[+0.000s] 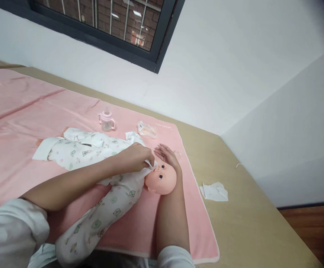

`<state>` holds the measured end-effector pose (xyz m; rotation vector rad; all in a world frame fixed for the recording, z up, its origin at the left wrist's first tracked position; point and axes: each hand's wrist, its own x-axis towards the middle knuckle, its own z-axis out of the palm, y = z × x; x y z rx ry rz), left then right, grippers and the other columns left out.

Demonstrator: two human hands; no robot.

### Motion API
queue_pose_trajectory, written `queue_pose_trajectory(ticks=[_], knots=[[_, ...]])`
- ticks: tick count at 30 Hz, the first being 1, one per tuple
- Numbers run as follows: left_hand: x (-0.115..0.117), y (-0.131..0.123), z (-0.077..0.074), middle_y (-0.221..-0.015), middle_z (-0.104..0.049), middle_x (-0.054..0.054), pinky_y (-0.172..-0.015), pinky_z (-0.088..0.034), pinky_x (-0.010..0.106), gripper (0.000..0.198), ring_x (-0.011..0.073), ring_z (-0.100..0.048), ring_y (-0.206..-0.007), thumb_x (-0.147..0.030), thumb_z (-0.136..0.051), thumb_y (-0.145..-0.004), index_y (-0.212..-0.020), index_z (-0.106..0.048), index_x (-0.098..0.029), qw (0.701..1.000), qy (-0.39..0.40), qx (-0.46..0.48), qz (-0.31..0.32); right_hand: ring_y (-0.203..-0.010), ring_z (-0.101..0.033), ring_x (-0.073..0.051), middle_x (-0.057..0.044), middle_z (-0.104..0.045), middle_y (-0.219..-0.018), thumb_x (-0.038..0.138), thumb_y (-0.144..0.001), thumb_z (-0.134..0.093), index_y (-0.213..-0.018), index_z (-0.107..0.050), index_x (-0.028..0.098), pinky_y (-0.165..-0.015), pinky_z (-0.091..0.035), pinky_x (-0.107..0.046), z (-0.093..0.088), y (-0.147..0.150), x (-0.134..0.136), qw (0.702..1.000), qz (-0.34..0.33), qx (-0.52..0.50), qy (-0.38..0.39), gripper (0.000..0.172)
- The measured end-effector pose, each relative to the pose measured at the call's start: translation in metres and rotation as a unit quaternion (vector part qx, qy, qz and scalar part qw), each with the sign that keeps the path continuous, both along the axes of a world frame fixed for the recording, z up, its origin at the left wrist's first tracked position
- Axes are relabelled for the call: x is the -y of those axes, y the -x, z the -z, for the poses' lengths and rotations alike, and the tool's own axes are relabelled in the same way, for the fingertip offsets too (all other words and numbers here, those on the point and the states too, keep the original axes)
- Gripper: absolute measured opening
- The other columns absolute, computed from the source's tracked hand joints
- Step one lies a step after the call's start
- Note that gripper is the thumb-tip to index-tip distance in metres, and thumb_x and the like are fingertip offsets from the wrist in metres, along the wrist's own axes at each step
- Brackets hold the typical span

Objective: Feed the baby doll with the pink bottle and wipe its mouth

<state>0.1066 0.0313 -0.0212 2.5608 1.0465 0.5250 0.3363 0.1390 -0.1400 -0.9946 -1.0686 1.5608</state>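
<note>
A baby doll [164, 180] lies on its back on a pink blanket [139, 230], its head toward the right. It wears a white sleepsuit [78, 149] with small green and pink animal prints. My left hand [138, 156] reaches across the doll's chest and pinches a white cloth [151, 166] at its mouth and chin. Whether this cloth is a separate wipe or the suit's collar, I cannot tell. Curved around the top of the doll's head is my right forearm. My right hand [166, 155] lies beyond the head, fingers stretched out, holding nothing.
A pink two-handled baby bottle [106, 120] stands behind the doll. Right of it lies a clear plastic packet [147, 130]. A small transparent item [177, 153] sits near my right hand. On the wooden table [242, 219] rest a crumpled white tissue [214, 191] and a short white cord [238, 165].
</note>
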Motion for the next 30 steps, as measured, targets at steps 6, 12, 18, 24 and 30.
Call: queue_pose_trajectory(ticks=[6, 12, 18, 24, 30], knots=[[-0.004, 0.001, 0.003, -0.087, -0.072, -0.002, -0.091, -0.036, 0.035, 0.018, 0.0173, -0.061, -0.079, -0.014, -0.060, -0.076, -0.082, -0.073, -0.025, 1.000, -0.010, -0.017, -0.008, -0.096, -0.067, -0.017, -0.004, -0.070, -0.099, 0.038, -0.070, -0.076, -0.104, -0.062, 0.024, -0.101, -0.049, -0.037, 0.000, 0.001, 0.003, 1.000, 0.008, 0.004, -0.013, 0.040], [-0.004, 0.002, 0.003, -0.080, -0.070, 0.002, -0.088, -0.039, 0.033, 0.015, 0.0194, -0.062, -0.079, -0.020, -0.057, -0.078, -0.078, -0.071, -0.021, 0.998, -0.041, -0.038, -0.020, -0.099, -0.066, -0.017, -0.003, -0.070, -0.099, 0.037, -0.070, -0.076, -0.102, -0.062, 0.025, -0.103, -0.048, -0.038, -0.004, 0.005, 0.008, 1.000, 0.023, 0.002, -0.014, 0.037], [-0.007, 0.002, 0.005, -0.075, -0.067, 0.002, -0.091, -0.036, 0.036, 0.017, 0.0161, -0.057, -0.070, -0.019, -0.052, -0.078, -0.068, -0.065, -0.018, 0.999, -0.040, -0.023, -0.016, -0.102, -0.065, -0.018, -0.003, -0.069, -0.101, 0.036, -0.068, -0.077, -0.106, -0.060, 0.025, -0.104, -0.046, -0.038, -0.008, 0.009, 0.010, 0.999, 0.033, -0.006, -0.015, 0.042], [-0.008, 0.001, 0.005, -0.071, -0.064, 0.000, -0.088, -0.036, 0.037, 0.012, 0.0148, -0.052, -0.065, -0.018, -0.051, -0.077, -0.068, -0.059, -0.017, 0.999, -0.039, -0.013, -0.029, -0.104, -0.064, -0.018, -0.003, -0.069, -0.101, 0.036, -0.069, -0.076, -0.103, -0.060, 0.026, -0.103, -0.047, -0.037, -0.008, 0.009, 0.011, 0.999, 0.030, -0.005, -0.015, 0.039], [-0.007, -0.002, 0.004, -0.070, -0.064, 0.001, -0.087, -0.038, 0.037, 0.014, 0.0158, -0.054, -0.066, -0.015, -0.049, -0.078, -0.068, -0.060, -0.017, 0.998, -0.046, -0.025, -0.040, -0.105, -0.064, -0.018, -0.002, -0.068, -0.104, 0.036, -0.070, -0.075, -0.104, -0.060, 0.026, -0.103, -0.047, -0.037, -0.012, 0.009, 0.017, 1.000, 0.024, -0.005, -0.020, 0.039]])
